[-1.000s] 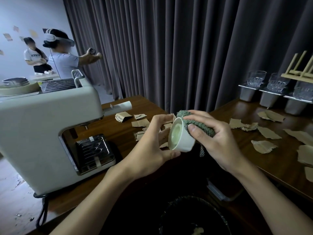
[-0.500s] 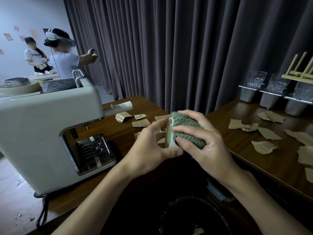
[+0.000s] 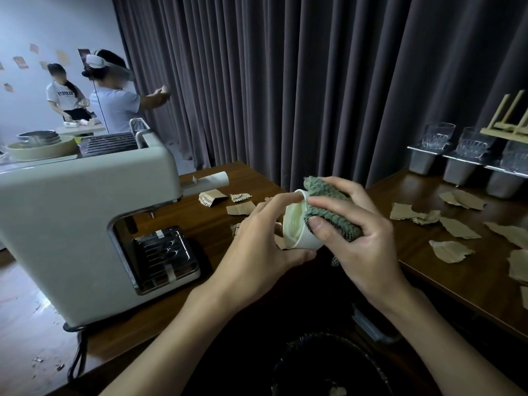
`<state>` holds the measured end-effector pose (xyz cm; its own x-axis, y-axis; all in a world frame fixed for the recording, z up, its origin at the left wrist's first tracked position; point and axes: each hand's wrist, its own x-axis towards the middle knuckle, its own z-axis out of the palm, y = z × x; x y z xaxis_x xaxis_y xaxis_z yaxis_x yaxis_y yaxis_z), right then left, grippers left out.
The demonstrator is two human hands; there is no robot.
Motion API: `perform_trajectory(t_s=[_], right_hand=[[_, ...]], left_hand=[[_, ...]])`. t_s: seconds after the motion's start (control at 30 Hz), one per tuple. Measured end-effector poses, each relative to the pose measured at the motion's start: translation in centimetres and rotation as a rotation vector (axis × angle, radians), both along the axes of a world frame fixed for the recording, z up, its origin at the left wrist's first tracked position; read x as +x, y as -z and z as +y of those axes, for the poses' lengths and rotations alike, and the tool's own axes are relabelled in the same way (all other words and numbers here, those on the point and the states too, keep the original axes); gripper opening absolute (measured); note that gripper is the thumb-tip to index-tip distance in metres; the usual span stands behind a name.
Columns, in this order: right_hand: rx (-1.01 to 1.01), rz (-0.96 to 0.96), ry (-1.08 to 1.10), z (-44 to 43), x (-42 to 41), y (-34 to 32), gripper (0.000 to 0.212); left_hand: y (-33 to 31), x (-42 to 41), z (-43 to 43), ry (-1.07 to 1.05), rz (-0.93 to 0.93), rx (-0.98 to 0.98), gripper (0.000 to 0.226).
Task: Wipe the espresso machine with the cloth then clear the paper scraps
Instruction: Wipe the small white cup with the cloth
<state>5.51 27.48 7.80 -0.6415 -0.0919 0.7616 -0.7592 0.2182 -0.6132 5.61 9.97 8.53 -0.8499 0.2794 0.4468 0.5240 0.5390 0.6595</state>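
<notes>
Dark grey curtains (image 3: 285, 81) close off the back, and wooden tabletop (image 3: 211, 224) runs to either side of you, with a black-lined bin (image 3: 314, 364) low in the gap between. Your left hand (image 3: 257, 247) has its grip closed round a small white cup (image 3: 300, 237) tipped on its side, thumb beneath and fingertips at the rim. Your right hand (image 3: 363, 244) clenches the green knitted cloth (image 3: 331, 221) and presses it on the cup's outer wall and rim. That cloth looks light, soft and floppy, so it likely bunches and trails a loose end; take it as a wad in the palm with a flat face outward. Treat the cup as hard, smooth and breakable, and hold it by wall and base rather than by the lip. At your left the espresso machine (image 3: 71, 224) stands near the tabletop edge, apart from both hands. It looks heavy and stiff enough to take wiping pressure, though its shiny drip tray (image 3: 165, 252) may shift. Most paper scraps (image 3: 454, 228) lie scattered on the right tabletop, with more just behind the cup. Thin and near weightless, they should sweep toward the edge by the bin more easily than they pinch up. Mind the glasses (image 3: 437, 135) at far right and the cord (image 3: 77, 358) hanging off the left front edge; your open room is in the middle.
</notes>
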Motion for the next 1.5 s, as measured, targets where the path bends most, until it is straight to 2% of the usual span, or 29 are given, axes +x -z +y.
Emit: perform_trajectory(t_s=[0.13, 0.3, 0.4, 0.5, 0.6, 0.7, 0.8, 1.0, 1.1, 1.27, 1.37, 1.5], right_hand=[[0.061, 0.097, 0.055, -0.3, 0.4, 0.5, 0.025], [0.139, 0.116, 0.022, -0.3, 0.3, 0.2, 0.024], [0.16, 0.041, -0.037, -0.2, -0.1, -0.4, 0.023], [0.073, -0.089, -0.134, 0.2, -0.6, -1.2, 0.021], [0.008, -0.159, -0.179, 0.6, -0.9, -1.7, 0.021], [-0.027, -0.1, -0.082, 0.2, -0.7, -1.3, 0.022], [-0.002, -0.002, 0.026, -0.4, -0.4, -0.4, 0.024], [0.118, 0.163, 0.043, -1.0, 0.5, 0.0, 0.025], [0.124, 0.111, 0.004, -0.7, 0.3, -0.2, 0.024], [-0.017, -0.123, -0.166, 0.1, -0.3, -1.5, 0.02], [-0.04, -0.083, -0.107, 0.0, -0.4, -1.6, 0.021], [0.021, 0.077, 0.053, -0.6, -0.2, -0.5, 0.025]], left_hand=[[-0.7, 0.2, -0.7, 0.134, -0.247, 0.237, 0.087], [-0.6, 0.1, -1.3, 0.165, -0.263, 0.354, 0.092], [-0.4, 0.0, -1.7, 0.181, -0.236, 0.333, 0.093], [-0.5, -0.1, -1.9, 0.207, -0.209, 0.277, 0.093], [-0.5, 0.0, -1.8, 0.258, -0.217, 0.271, 0.083], [-0.1, 0.0, -1.5, 0.215, -0.268, 0.319, 0.078], [0.0, 0.0, -1.0, 0.17, -0.237, 0.264, 0.081], [-0.6, 0.3, -1.2, 0.212, -0.269, 0.344, 0.084], [-0.6, 0.2, -1.3, 0.224, -0.268, 0.33, 0.084], [-0.3, 0.2, -1.7, 0.231, -0.202, 0.217, 0.091], [-0.1, 0.2, -1.3, 0.19, -0.147, 0.206, 0.083], [-0.1, 0.1, -1.0, 0.135, -0.131, 0.216, 0.074]])
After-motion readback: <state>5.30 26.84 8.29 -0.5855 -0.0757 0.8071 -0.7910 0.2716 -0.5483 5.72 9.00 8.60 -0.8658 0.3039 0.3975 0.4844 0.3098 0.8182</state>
